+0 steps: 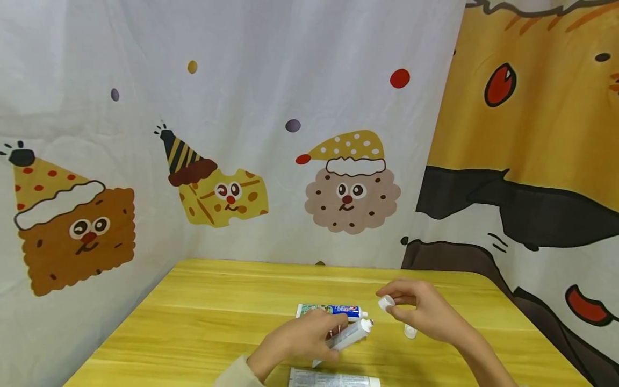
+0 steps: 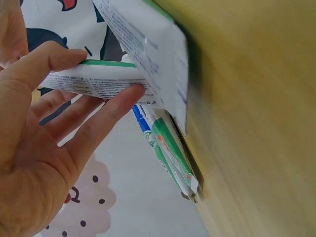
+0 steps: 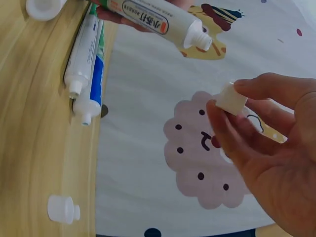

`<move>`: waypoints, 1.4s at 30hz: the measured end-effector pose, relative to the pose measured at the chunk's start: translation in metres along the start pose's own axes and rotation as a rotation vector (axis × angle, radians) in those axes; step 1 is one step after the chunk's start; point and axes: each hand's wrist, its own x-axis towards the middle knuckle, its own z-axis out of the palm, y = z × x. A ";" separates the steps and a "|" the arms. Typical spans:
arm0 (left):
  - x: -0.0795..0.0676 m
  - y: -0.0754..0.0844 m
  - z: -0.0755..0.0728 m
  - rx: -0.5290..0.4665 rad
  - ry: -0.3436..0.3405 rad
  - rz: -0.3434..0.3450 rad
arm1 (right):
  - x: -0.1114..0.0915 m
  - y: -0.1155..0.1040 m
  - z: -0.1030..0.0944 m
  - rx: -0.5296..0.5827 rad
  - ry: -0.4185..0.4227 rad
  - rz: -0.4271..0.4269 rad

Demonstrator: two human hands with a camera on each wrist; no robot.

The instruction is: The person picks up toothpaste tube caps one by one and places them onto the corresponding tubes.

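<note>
Four tubes and two loose caps show here, handled by two hands. The left hand [image 1: 316, 333] has thumb and fingers clamped on one white printed tube [image 1: 349, 336], the held tube, tilted above the near middle of the counter [image 1: 208, 312]. Its bare nozzle [image 3: 201, 39] points right and is raised higher than its flat tail. The right hand [image 1: 420, 309], to the right of it and well apart from the other hand, pinches one white cap [image 1: 386, 303] between thumb and fingertips, near that nozzle but not touching it.

The other three tubes lie on the counter. A blue-and-green tube [image 1: 345, 310] is just beyond the left hand, its nozzle to the right. Along its near side lies a white tube [image 3: 81, 59], also with a bare nozzle, seen in the right wrist view; whether those two touch, I cannot tell. The near tube [image 1: 333, 378], white and printed, lies closest to the person and ends at the right in a broad white end. The second cap [image 1: 410, 331] rests on the counter below the right hand.

The counter has a yellowish wood grain. Behind it hangs one pale cloth [image 1: 271, 64] with three cartoon figures in party hats: a square biscuit [image 1: 79, 242], a cheese wedge [image 1: 224, 199] and a round biscuit [image 1: 353, 201]. To the right, an orange, black and white print [image 1: 541, 134] covers the wall. One pale sleeve [image 1: 239, 373] shows at the left wrist.
</note>
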 end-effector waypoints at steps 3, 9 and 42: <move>0.000 -0.001 0.001 -0.018 0.007 0.008 | 0.001 -0.001 0.003 0.080 0.003 -0.016; 0.002 -0.001 0.001 -0.041 0.001 -0.011 | 0.001 -0.001 0.007 0.109 0.019 -0.026; -0.001 0.003 0.000 0.000 0.055 -0.027 | 0.004 -0.003 0.012 -0.103 -0.053 -0.121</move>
